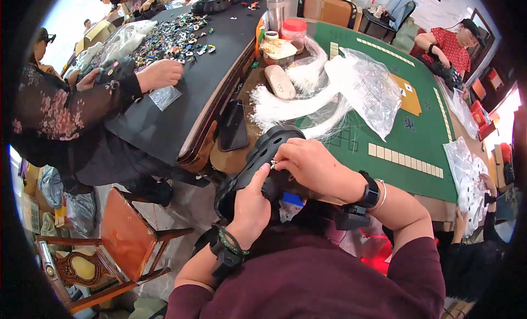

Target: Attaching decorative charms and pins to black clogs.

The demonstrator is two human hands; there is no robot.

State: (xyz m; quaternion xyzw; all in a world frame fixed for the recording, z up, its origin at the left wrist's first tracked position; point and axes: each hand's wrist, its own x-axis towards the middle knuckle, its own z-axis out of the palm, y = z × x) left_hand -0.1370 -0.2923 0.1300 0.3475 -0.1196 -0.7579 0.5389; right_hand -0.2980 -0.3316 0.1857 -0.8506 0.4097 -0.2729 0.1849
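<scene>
A black foam clog [261, 153] with holes is held above the near edge of the table, toe pointing away from me. My left hand [253, 207] is closed around its near side, thumb stretched toward the top. My right hand [315, 164] pinches a tiny whitish piece [273, 164] at the upper surface, close to the left thumb tip; its exact kind is too small to make out. Beyond the clog lie bundles of thin white strands [296, 106]. A black phone [234, 127] rests left of the clog.
A green-topped table [422, 182] holds a clear plastic bag [366, 88], tile rows [405, 160], a red-lidded jar [293, 31] and a steel tumbler [276, 13]. On the left, a dark table [164, 119] carries many small colourful pieces; a co-worker's hand [160, 75] reaches over it. A wooden chair [127, 231] stands lower left.
</scene>
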